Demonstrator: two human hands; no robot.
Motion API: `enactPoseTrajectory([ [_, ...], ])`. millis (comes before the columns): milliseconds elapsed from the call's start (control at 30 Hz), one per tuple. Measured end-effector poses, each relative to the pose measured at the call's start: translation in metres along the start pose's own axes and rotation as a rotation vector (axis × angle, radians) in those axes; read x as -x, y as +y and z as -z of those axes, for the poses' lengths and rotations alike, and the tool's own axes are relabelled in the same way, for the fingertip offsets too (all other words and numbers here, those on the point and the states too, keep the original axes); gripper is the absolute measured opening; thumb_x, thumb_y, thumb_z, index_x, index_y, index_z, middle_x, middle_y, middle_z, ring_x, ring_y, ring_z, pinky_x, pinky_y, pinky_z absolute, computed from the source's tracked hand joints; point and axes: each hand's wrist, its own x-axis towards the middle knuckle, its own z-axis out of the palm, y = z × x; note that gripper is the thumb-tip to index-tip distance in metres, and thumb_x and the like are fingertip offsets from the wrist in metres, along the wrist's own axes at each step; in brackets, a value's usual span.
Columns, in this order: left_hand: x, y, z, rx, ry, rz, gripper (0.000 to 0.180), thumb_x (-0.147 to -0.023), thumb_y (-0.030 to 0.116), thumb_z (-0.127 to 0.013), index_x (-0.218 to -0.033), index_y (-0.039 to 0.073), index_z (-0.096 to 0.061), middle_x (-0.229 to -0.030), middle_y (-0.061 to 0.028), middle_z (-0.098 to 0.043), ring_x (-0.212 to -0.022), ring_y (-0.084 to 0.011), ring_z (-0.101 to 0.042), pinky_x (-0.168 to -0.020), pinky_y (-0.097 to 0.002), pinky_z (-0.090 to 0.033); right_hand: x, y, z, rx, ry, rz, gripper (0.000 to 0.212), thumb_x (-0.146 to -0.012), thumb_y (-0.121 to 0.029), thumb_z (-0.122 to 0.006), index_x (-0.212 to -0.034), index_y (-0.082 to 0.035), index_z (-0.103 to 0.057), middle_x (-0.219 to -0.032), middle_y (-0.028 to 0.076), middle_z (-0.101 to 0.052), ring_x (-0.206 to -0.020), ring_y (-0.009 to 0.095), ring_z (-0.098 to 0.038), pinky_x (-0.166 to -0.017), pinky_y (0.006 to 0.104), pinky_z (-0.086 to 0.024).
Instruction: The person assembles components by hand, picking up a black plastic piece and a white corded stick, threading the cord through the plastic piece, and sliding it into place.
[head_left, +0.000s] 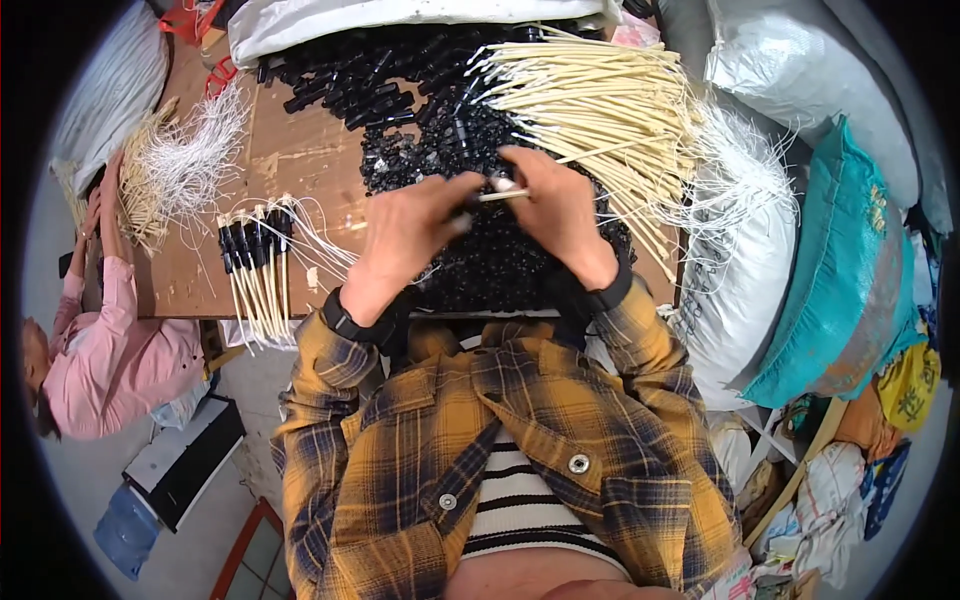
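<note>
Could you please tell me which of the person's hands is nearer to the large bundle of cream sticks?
Right. The right hand is just below the large bundle of cream sticks in the picture; the left hand is farther off, to its lower left.

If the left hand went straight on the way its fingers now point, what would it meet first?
Most likely the pale stick at the right hand; blur and depth hide whether the left hand touches it.
</note>
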Motion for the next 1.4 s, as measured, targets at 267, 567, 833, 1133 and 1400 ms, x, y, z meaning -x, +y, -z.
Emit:
enactPoseTrajectory([
  [267, 0.022, -0.057, 0.002, 0.225, 0.074, 0.437, 0.01, -0.086, 0.011, -0.061, -0.094, 0.004, -0.064, -0.071, -0.0159, -0.064, -0.061, -0.0321, -0.062, -0.055, -0.0393, -0.045, 0.0, 0.021, 0.041, -1.506, -0.209, -0.09, 0.013, -0.087, -0.006, -0.06, -0.076, -0.011, -0.063, -0.085, 0.003, -0.066, -0.073, 0.012, -0.06, -0.059, 0.0221, -0.043],
  [567, 0.02, -0.016, -0.019, 0.597, 0.021, 0.475, 0.016, -0.078, 0.005, -0.066, -0.095, 0.004, -0.068, -0.078, -0.0005, -0.065, -0.07, -0.0086, -0.059, -0.066, -0.0216, -0.046, 0.015, -0.027, -0.008, -0.321, -0.241, -0.049, 0.024, -0.076, -0.01, -0.073, -0.1, -0.008, -0.067, -0.061, 0.009, -0.06, -0.052, 0.024, -0.06, -0.05, 0.0322, -0.046],
  [833, 0.026, -0.017, -0.011, 0.069, -0.017, 0.278, 0.039, -0.073, -0.003, -0.06, -0.11, 0.01, -0.062, -0.095, -0.0111, -0.061, -0.096, -0.0342, -0.056, -0.079, -0.0414, -0.047, 0.012, -0.025, -0.013, -0.172, -0.056, 0.057, 0.016, -0.076, -0.006, -0.069, -0.092, -0.008, -0.07, -0.06, 0.009, -0.059, -0.049, 0.02, -0.058, -0.049, 0.0294, -0.045],
  [1133, 0.02, -0.008, -0.013, 0.071, -0.056, 0.165, 0.038, -0.073, -0.002, -0.061, -0.108, 0.01, -0.063, -0.095, -0.0083, -0.062, -0.095, -0.0303, -0.059, -0.079, -0.0399, -0.048, 0.012, -0.021, -0.019, -0.228, -0.098, 0.1, 0.014, -0.078, -0.007, -0.069, -0.092, -0.007, -0.069, -0.061, 0.01, -0.059, -0.05, 0.021, -0.058, -0.049, 0.0296, -0.044],
  [1400, 0.019, -0.008, -0.013, 0.184, -0.264, 0.22, 0.055, -0.071, -0.002, -0.062, -0.124, 0.012, -0.053, -0.095, -0.0104, -0.067, -0.096, -0.0297, -0.061, -0.077, -0.0383, -0.049, 0.015, -0.025, -0.013, -0.37, -0.266, 0.15, 0.018, -0.085, -0.007, -0.061, -0.102, -0.004, -0.063, -0.077, 0.017, -0.064, -0.069, 0.036, -0.064, -0.058, 0.0387, -0.05],
])
